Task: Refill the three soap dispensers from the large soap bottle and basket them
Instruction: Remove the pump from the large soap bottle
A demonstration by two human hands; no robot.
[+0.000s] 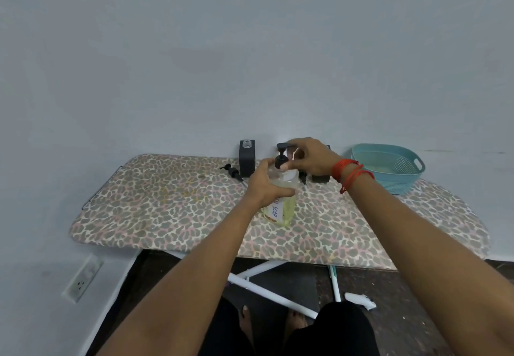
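The large clear soap bottle, holding yellowish liquid and a handwritten label, stands on the leopard-print ironing board. My left hand grips its shoulder. My right hand pinches the bottle's black pump top. One black square dispenser stands uncapped at the back by the wall, and its black pump lies beside it on the left. Another black dispenser is mostly hidden behind my right wrist, with a loose pump lying next to it. I cannot see a third dispenser.
A teal plastic basket sits at the back right of the board, against the wall. The board's white legs spread over the dark floor below. A wall socket is at lower left.
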